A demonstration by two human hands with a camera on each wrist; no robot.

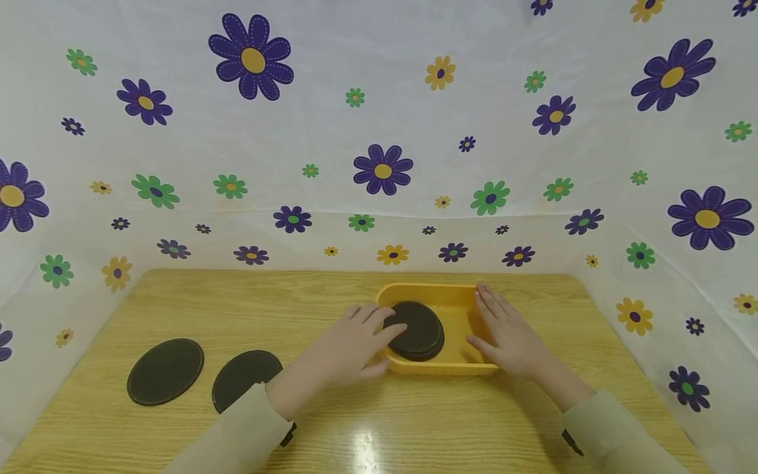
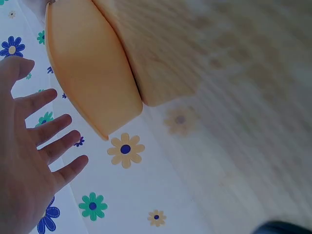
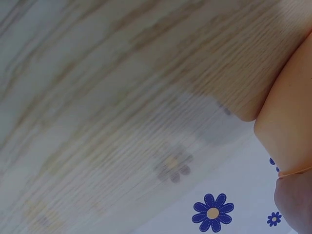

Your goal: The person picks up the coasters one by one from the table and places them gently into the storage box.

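My left hand (image 1: 349, 345) hovers over the left end of a yellow plastic box (image 1: 441, 368), its fingers spread and loosely bent. Inside that end lies a small stack of black round coasters (image 1: 414, 327), partly behind the fingertips in the head view. Nothing is between the fingers of the left hand in the left wrist view, where the box's wall (image 2: 97, 68) stands beyond them. My right hand (image 1: 512, 332) rests along the box's right end, fingers straight over the rim and thumb toward the inside. Only a bit of that hand shows in the right wrist view.
Two more black coasters lie flat on the wooden table (image 1: 177, 434) at the left: one farther out (image 1: 166, 372), the other (image 1: 245, 378) partly covered by the left sleeve. A white cloth (image 1: 331, 131) with printed flowers hangs around the back and sides.
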